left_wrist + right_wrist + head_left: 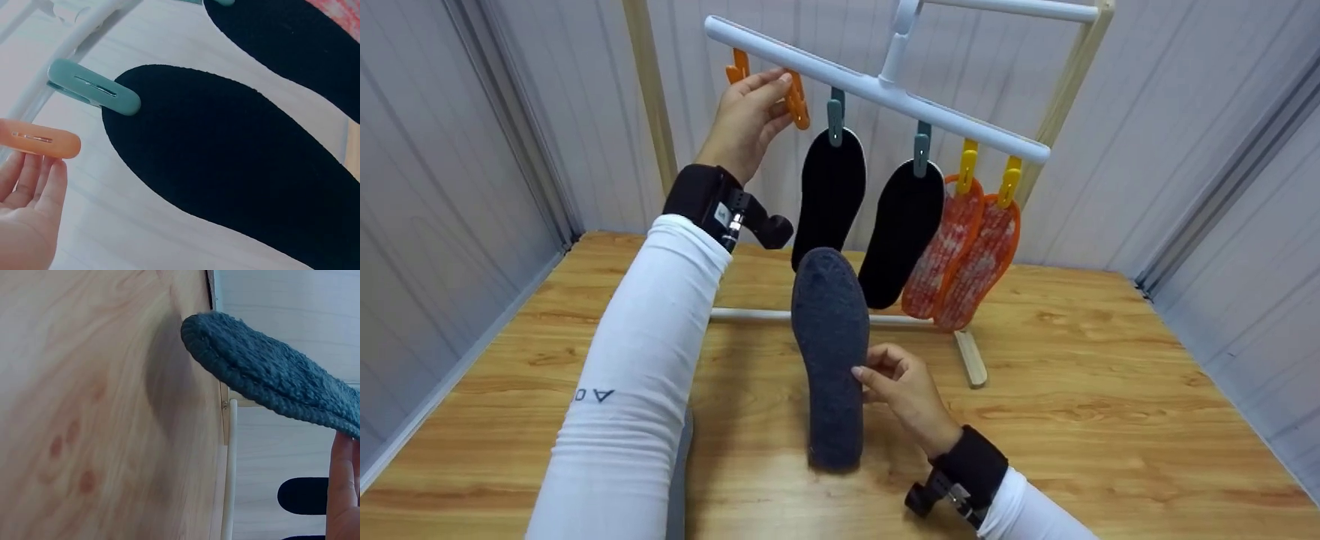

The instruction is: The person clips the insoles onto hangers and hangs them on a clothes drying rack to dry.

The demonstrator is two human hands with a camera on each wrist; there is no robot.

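A dark grey felt insole point(830, 360) is pinched upright by the right hand point(904, 390); an orange plastic clip point(797, 99) is squeezed by the left hand point(746, 124), seemingly to open it.

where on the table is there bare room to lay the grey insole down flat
Bare wood lies right of the rack's wooden foot, out to the right wall, and on the table in front of the right hand. Another patch runs along the left wall. It is crowded under the hanger bar, where the black insoles and orange insoles hang.
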